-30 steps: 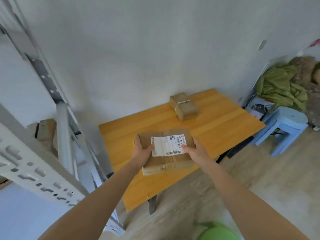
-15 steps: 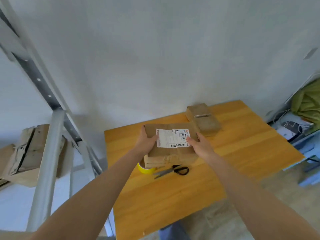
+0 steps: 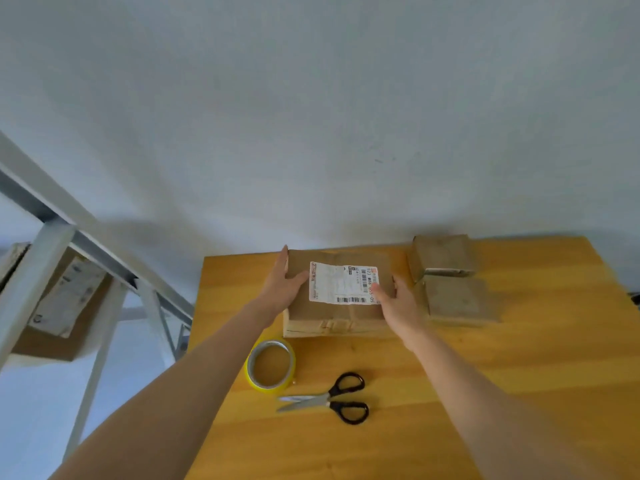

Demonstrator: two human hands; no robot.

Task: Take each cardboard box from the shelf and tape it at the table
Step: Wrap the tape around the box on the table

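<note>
While the left hand point(image 3: 282, 289) clasps its left side and the right hand point(image 3: 398, 306) its right, each with the thumb laid on top and fingers down the wall, the cardboard box point(image 3: 346, 317) lies between them, low at the far part of the table point(image 3: 485, 393); whether its bottom has landed I cannot tell. It looks light and fairly stiff, though creased and worn, so opposite side walls seem the safest hold, with the top seam left free for taping. Just outside the right hand, two smaller cardboard boxes point(image 3: 457, 299) stand nearly touching it and crowd that side. On the near side of the left wrist lies a roll of yellow tape point(image 3: 271, 363), with black-handled scissors point(image 3: 329, 398) beside it. Well off beyond the left arm, the metal shelf point(image 3: 34, 271) holds another box point(image 3: 65, 299).
</note>
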